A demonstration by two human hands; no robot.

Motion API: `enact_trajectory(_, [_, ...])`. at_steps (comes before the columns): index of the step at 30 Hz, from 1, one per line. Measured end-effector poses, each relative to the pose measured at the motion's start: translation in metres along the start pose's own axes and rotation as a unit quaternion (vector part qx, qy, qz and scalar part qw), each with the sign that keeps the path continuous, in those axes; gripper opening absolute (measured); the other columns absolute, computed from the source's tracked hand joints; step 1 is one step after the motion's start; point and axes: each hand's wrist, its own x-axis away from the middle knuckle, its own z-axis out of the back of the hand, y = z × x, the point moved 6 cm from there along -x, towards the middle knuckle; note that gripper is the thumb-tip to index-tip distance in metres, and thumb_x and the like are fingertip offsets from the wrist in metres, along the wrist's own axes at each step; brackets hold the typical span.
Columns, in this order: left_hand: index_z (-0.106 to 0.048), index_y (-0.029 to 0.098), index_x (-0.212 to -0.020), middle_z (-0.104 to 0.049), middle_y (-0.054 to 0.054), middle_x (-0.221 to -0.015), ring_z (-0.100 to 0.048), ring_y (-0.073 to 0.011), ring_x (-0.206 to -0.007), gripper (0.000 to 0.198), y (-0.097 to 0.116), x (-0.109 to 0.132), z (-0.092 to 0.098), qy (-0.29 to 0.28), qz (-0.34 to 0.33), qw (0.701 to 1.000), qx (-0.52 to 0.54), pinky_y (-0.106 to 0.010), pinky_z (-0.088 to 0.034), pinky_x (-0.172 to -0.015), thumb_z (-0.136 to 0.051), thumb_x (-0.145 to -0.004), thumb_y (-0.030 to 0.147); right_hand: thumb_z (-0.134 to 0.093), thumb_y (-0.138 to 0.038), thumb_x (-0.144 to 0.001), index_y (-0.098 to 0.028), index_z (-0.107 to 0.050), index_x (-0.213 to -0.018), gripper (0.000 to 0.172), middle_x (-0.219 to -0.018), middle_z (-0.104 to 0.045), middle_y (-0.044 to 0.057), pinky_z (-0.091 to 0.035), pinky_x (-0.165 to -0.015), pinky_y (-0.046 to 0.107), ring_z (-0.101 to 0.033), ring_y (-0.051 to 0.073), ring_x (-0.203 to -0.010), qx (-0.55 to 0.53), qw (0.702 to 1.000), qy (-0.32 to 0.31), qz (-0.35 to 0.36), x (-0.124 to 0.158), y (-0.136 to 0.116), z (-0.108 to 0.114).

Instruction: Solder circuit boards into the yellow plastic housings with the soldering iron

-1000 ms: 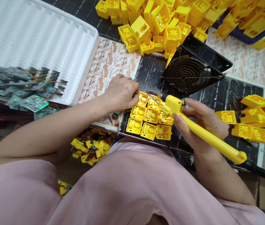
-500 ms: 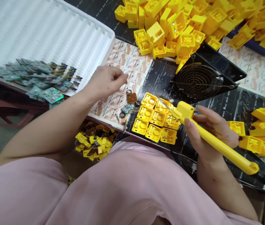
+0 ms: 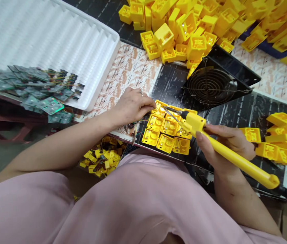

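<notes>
My right hand (image 3: 228,144) is closed round a yellow soldering iron (image 3: 242,161), whose thin metal tip points left over the casings. Below the tip, several small open yellow casings (image 3: 165,143) stand packed together in rows at the table's front edge. My left hand (image 3: 134,105), wearing a ring, has its thumb and forefinger pinched at the upper left casing. What they hold there is too small to make out. Thin wires run beside that hand, and a small round black part (image 3: 131,125) lies just below it. The brown board and other small parts are hidden under the hand.
A black fan (image 3: 209,86) stands behind the casings. Yellow casings pile up (image 3: 164,36) at the back, and more lie at right (image 3: 283,139). On the left, a white foam tray (image 3: 105,64) bears green circuit boards (image 3: 52,105). A container of yellow parts (image 3: 101,157) sits below the table edge.
My left hand has come right and down from above the patterned sheet to the upper left casing, its fingers now pinched. The soldering iron has shifted slightly left in the picture.
</notes>
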Motion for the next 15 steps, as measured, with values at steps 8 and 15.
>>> enact_trajectory(8, [-0.08, 0.018, -0.106, -0.082, -0.005, -0.094, -0.076, -0.0197, -0.088, 0.024, -0.003, 0.006, 0.004, -0.029, 0.047, 0.998, -0.007, -0.029, -0.054, -0.083, -0.061, -0.097, 0.028, -0.09, -0.031, -0.084, -0.032, -0.074, -0.122, 0.041, -0.098, -0.083, -0.002, -0.067, -0.064, 0.029, -0.079, 0.019, -0.071, 0.001, 0.997, -0.071, 0.019, -0.007, -0.001, -0.007])
enact_trajectory(15, [-0.08, 0.016, -0.108, -0.081, -0.012, -0.101, -0.075, -0.028, -0.099, 0.036, 0.015, -0.002, 0.002, -0.042, -0.008, 0.993, -0.111, -0.04, -0.055, -0.092, -0.046, -0.101, 0.026, -0.09, -0.024, -0.083, -0.027, -0.073, -0.106, 0.029, -0.084, -0.081, 0.0, -0.065, -0.052, 0.029, -0.078, 0.021, -0.063, -0.028, 0.997, -0.039, 0.062, -0.011, -0.012, -0.008])
